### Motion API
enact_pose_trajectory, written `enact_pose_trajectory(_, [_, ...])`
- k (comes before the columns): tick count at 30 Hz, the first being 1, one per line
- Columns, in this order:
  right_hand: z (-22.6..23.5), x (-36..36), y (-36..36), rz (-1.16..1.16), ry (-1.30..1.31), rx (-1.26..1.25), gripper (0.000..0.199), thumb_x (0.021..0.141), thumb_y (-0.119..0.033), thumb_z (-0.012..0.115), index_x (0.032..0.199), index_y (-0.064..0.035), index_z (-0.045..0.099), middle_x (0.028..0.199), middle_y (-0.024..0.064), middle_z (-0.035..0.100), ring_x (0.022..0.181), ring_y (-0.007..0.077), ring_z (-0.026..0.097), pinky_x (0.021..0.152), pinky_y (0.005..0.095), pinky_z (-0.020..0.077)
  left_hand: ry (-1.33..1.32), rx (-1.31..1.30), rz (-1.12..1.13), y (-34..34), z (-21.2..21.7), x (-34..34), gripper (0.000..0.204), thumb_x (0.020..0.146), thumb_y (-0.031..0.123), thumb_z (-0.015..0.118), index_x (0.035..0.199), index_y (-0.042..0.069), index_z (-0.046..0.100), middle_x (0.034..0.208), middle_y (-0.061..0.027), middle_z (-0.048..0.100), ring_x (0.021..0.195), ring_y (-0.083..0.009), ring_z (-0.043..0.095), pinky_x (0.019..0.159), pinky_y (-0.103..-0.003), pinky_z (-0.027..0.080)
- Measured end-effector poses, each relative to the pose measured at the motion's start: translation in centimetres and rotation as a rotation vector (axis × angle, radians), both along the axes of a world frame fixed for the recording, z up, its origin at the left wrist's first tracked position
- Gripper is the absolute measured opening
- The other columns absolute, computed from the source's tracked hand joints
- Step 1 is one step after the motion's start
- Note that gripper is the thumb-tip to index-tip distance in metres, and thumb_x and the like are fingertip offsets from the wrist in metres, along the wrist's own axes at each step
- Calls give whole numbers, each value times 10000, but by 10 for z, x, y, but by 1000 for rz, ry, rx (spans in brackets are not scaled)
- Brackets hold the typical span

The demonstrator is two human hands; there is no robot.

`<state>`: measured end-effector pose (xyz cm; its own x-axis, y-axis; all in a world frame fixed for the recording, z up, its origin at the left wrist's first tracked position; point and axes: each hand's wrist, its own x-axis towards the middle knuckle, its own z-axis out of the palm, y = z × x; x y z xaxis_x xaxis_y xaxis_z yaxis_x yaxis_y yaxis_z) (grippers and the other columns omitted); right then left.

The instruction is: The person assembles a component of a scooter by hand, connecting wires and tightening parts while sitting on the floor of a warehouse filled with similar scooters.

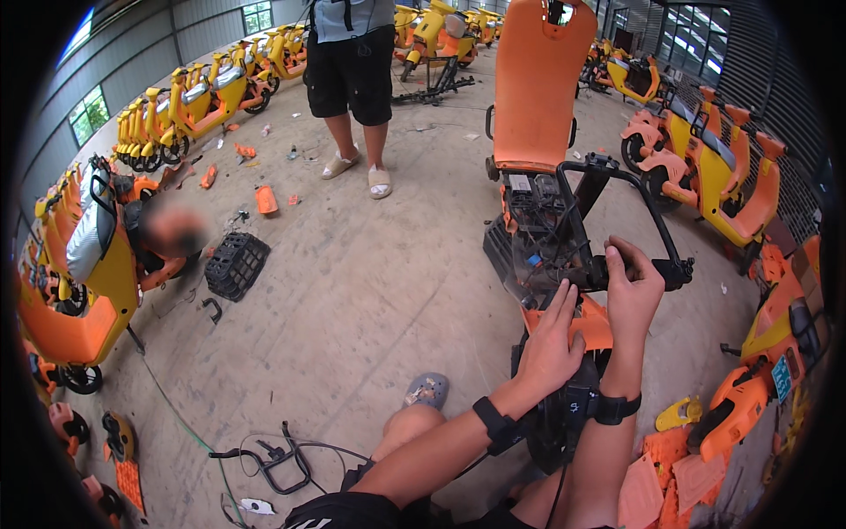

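Observation:
A partly dismantled scooter (546, 207) stands in front of me, its wiring and electrical parts exposed below a tall orange panel (539, 97). A bent black tube frame (653, 212) rises on its right side. My left hand (551, 346) lies over the near end of the scooter, fingers stretched out beside an orange panel piece (596, 324). Close to the lower bar of the tube frame, my right hand (634, 286) has its thumb and fingers drawn together. Whatever sits between those fingertips is too small or hidden to make out.
A person in black shorts (350, 70) stands ahead. Another person (172, 231), blurred, is low beside a yellow scooter (115, 273) at left. A black crate (236, 266), a black tube handlebar (286, 458) with cables, and orange panels (696, 476) lie on the floor. Scooters line both sides.

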<state>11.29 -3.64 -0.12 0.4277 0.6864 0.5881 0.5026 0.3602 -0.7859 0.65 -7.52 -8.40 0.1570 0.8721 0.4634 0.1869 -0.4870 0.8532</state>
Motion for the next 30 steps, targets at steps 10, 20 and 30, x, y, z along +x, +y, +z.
enact_pose_trajectory(10, [9,-5,-7,-23,-101,-62,195,897,-95,699,1040,34,731,923,38,719,671,46,482,608,204,386,0,2,2,1,-2,0,739,820,18,620,1499,-22,330,1574,-239,303,1391,-437,386,1111,-431,392])
enact_pose_trajectory(20, [-2,2,-1,-8,-16,-14,212,901,-103,673,1068,15,730,915,76,721,622,87,510,569,244,407,60,23,32,-1,-2,0,751,834,30,607,1522,2,309,1601,-184,282,1316,-402,479,1017,-424,475])
enact_pose_trajectory(30, [0,-2,-1,-33,-55,6,249,901,-146,709,1077,30,719,919,72,731,654,70,525,589,240,416,2,-4,-4,0,-3,1,730,824,11,603,1500,-23,330,1586,-216,290,1379,-433,401,1090,-435,413])
